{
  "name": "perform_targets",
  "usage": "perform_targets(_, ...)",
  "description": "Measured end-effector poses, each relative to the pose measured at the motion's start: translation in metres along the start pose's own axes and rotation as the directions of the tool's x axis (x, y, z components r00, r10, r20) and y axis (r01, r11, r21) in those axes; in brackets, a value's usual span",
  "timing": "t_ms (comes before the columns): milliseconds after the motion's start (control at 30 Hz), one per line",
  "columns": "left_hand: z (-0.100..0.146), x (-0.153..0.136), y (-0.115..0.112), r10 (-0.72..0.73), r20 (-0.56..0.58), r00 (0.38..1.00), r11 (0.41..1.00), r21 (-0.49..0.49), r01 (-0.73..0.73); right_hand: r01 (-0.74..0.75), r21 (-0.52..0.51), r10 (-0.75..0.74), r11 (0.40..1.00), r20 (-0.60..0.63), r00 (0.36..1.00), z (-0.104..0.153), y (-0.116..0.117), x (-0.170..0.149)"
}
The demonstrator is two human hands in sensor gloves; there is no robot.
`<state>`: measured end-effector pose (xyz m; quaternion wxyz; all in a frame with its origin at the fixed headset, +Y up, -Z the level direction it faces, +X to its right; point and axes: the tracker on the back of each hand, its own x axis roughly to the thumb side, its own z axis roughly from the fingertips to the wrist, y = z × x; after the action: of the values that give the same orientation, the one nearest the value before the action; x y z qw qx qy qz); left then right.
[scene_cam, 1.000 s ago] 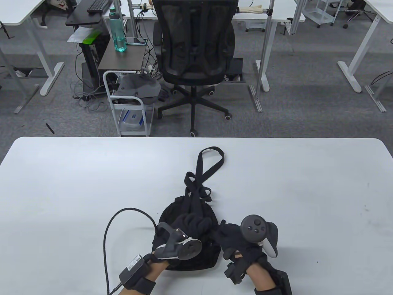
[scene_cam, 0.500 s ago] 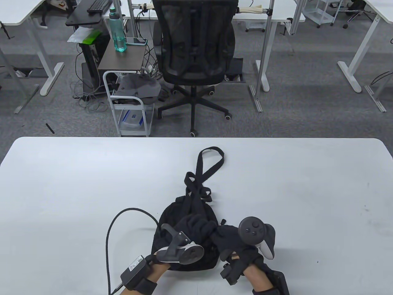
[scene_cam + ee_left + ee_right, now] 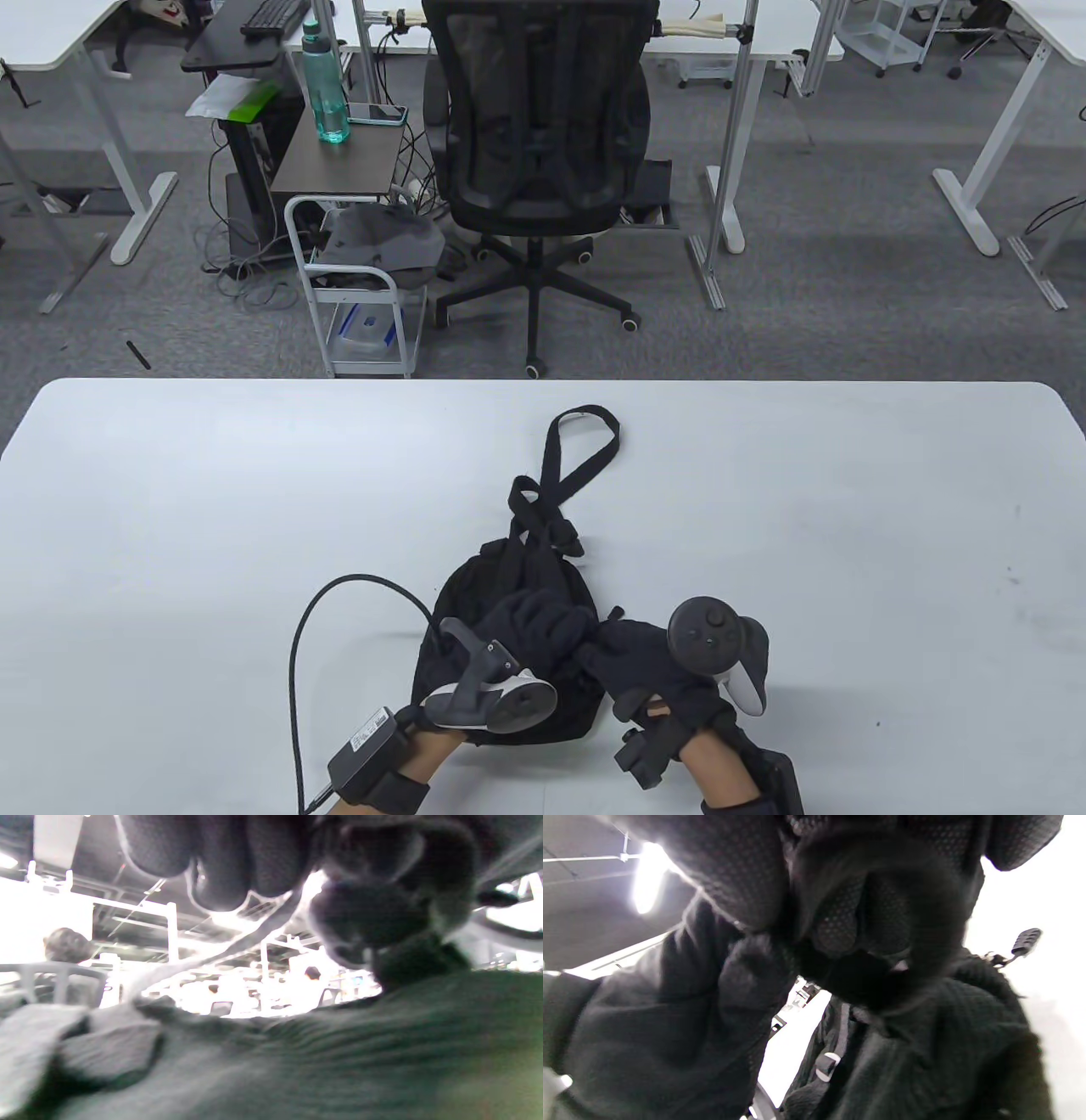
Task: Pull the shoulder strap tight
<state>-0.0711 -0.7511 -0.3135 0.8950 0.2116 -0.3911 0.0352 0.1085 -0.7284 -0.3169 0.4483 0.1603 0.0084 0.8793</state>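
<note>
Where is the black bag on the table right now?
In the table view the black bag lies near the table's front edge, centre, under the left hand, right hand beside it.

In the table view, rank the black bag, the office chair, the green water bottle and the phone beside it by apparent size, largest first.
1. Office chair, though it stands farther away.
2. Black bag, partly covered by both hands, so its full extent is unsure.
3. Green water bottle.
4. Phone.
</note>
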Motion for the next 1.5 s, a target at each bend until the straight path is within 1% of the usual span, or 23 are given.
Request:
perform_targets(67,0.001,0.0,-0.001,-0.02,-0.005,1.0,1.0,-0.011,0.02,-0.037,-0.028,0.038,0.999,0.011,0.999,0.001,0.001,0.002)
perform_targets(200,0.001,-0.003,-0.008,-0.001,-0.001,1.0,0.999,-0.04,0.001,-0.071,-0.007,0.071,0.997,0.004,0.997,-0.001,0.004,0.003)
perform_targets(267,0.001,-0.005,-0.013,-0.048,0.017,0.999,0.998,-0.042,0.048,-0.089,0.01,0.089,0.996,-0.008,0.996,-0.002,0.004,0.001)
perform_targets(333,-0.001,-0.011,-0.018,-0.086,-0.014,0.996,0.993,-0.08,0.085,-0.074,0.017,0.075,0.997,-0.031,0.997,-0.003,0.002,-0.003)
perform_targets(367,-0.001,-0.016,-0.019,-0.083,-0.036,0.996,0.993,-0.089,0.08,-0.071,0.02,0.072,0.997,-0.041,0.997,-0.004,-0.001,-0.006)
perform_targets(433,0.0,-0.021,-0.019,-0.051,-0.056,0.997,0.996,-0.08,0.046,-0.038,0.017,0.039,0.999,-0.051,0.998,-0.005,-0.004,-0.008)
perform_targets(500,0.001,-0.02,-0.018,-0.063,-0.045,0.997,0.996,-0.073,0.059,-0.03,0.028,0.032,0.999,-0.052,0.998,-0.005,-0.004,-0.007)
perform_targets(633,0.005,-0.015,-0.013,-0.106,-0.001,0.994,0.993,-0.049,0.106,-0.054,0.041,0.056,0.998,-0.043,0.997,-0.004,-0.004,-0.007)
perform_targets(767,0.004,-0.002,-0.004,-0.094,0.051,0.994,0.996,0.01,0.094,0.005,0.058,-0.004,0.998,-0.019,1.0,-0.003,0.004,-0.005)
perform_targets(800,0.004,0.002,-0.004,-0.09,0.061,0.994,0.996,0.02,0.089,0.018,0.041,-0.017,0.999,-0.011,1.0,-0.001,0.005,-0.003)
perform_targets(933,0.004,0.0,-0.005,-0.074,0.049,0.996,0.997,0.015,0.074,-0.015,0.016,0.015,1.0,0.008,1.0,0.0,0.004,0.002)
perform_targets(1000,0.004,-0.002,-0.007,-0.078,0.053,0.996,0.997,0.002,0.078,-0.035,0.028,0.035,0.999,0.006,0.999,-0.001,0.005,0.003)
perform_targets(1100,0.004,-0.008,-0.013,-0.132,0.049,0.99,0.991,-0.023,0.134,-0.049,0.041,0.049,0.998,-0.014,0.999,-0.003,0.002,0.0)
perform_targets(1133,0.004,-0.013,-0.014,-0.127,0.029,0.991,0.991,-0.038,0.128,-0.047,0.043,0.048,0.998,-0.022,0.999,-0.003,0.0,-0.001)
perform_targets(1233,0.005,-0.019,-0.014,-0.087,-0.001,0.996,0.996,-0.037,0.087,-0.018,0.051,0.02,0.999,-0.033,0.999,-0.004,-0.002,-0.004)
perform_targets(1333,0.006,-0.014,-0.013,-0.121,0.015,0.993,0.992,-0.025,0.121,-0.024,0.054,0.026,0.998,-0.032,0.999,-0.003,-0.003,-0.004)
perform_targets(1400,0.006,-0.009,-0.01,-0.118,0.039,0.992,0.993,-0.002,0.118,-0.027,0.08,0.031,0.996,-0.039,0.999,-0.003,-0.003,-0.006)
perform_targets(1500,0.003,0.003,-0.004,-0.079,0.05,0.996,0.997,0.03,0.077,0.031,0.099,-0.028,0.995,-0.029,0.999,-0.003,0.001,-0.005)
